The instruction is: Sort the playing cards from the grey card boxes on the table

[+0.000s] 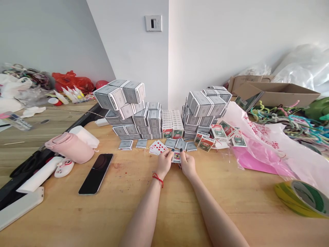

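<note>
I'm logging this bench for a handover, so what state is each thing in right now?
left hand: gripping the card deck
right hand: gripping the deck's other side
card deck: held between both hands
loose cards: fanned out, face up
phone: lying flat, screen dark
pink bottle: lying on its side
cardboard box: open
boxed packs: closed, stacked
tape roll: lying down

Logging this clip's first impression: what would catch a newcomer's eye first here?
Grey stacks of card boxes tower at the back centre of the table. Just before them, the left hand and right hand together hold a small card deck, fanned red cards lying beside it.
</note>
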Demonstrator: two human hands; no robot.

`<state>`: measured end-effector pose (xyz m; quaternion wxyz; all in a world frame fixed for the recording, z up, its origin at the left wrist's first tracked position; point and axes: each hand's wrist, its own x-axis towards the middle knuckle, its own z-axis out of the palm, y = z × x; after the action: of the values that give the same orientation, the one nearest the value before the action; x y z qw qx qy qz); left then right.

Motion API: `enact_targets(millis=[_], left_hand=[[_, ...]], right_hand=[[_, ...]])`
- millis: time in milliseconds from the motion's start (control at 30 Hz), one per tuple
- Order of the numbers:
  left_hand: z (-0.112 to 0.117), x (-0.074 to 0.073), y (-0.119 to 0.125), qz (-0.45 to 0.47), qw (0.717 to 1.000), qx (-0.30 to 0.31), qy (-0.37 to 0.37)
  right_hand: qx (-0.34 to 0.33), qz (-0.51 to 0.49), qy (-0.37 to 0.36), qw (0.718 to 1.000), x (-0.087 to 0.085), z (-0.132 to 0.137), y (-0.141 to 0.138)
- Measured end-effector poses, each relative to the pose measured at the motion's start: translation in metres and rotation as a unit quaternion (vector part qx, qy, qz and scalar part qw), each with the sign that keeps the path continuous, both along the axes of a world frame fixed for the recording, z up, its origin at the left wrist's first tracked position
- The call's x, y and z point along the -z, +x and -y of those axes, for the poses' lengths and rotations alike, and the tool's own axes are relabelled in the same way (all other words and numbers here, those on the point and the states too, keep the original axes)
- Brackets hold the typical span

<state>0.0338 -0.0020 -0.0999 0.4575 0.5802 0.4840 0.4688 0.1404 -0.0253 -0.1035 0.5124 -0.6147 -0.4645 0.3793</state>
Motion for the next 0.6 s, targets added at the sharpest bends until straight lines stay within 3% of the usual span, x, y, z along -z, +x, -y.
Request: enact_targets(millis=[267, 600], left_hand=[[0.002, 0.0012, 0.0033, -0.115, 0.992, -0.038, 0.034], [0.0042, -0.0014, 0.0055, -0.121, 0.99, -0.055, 0.039]], right_hand=[[0.023, 0.077, 0.027, 0.996, 0.0018, -0.0001, 0.0001], [-0.018, 0.043, -0.003, 0.999, 0.0049, 0.0003, 0.0005]])
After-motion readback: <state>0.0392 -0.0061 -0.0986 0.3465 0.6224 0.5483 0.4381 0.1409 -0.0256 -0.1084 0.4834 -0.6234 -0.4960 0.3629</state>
